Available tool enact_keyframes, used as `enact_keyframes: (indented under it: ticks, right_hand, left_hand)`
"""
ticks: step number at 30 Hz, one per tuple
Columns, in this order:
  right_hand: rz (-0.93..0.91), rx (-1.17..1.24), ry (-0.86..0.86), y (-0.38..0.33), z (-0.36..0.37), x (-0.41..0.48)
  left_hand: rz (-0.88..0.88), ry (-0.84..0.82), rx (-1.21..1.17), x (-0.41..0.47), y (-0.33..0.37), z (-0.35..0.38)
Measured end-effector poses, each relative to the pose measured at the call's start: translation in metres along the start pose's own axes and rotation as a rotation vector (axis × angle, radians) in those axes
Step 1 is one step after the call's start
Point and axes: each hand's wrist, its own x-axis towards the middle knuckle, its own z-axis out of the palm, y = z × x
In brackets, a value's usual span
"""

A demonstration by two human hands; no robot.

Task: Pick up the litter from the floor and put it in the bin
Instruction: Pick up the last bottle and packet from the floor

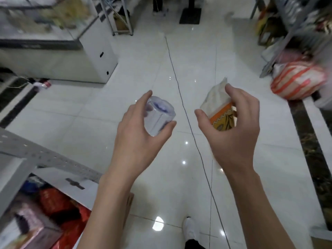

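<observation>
L hand (142,130) curled round clear bottle (159,117), R hand (233,133) clamped on orange wrapper (218,112), mid-frame; keep grips firm, no bin visible

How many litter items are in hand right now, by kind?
Clear plastic container, in left hand: 1
Orange and white packet, in right hand: 1
Total: 2
</observation>
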Motion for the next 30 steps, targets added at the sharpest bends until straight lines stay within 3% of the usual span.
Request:
enact_keyframes:
  ticks: [7, 14, 23, 30]
  right_hand:
    - [-0.008, 0.160, 0.059, -0.098, -0.045, 0.074]
    - [-0.080, 0.148, 0.130, -0.142, -0.082, 0.102]
    - [-0.080, 0.049, 0.254, -0.170, -0.123, 0.056]
    - [0.062, -0.117, 0.390, -0.181, -0.175, -0.033]
  left_hand:
    - [0.070, 0.104, -0.107, 0.025, 0.101, -0.070]
    - [0.153, 0.156, -0.176, 0.030, 0.154, -0.102]
    - [0.233, 0.056, -0.253, -0.003, 0.166, -0.115]
    - [0.296, -0.179, -0.363, -0.057, 0.171, -0.094]
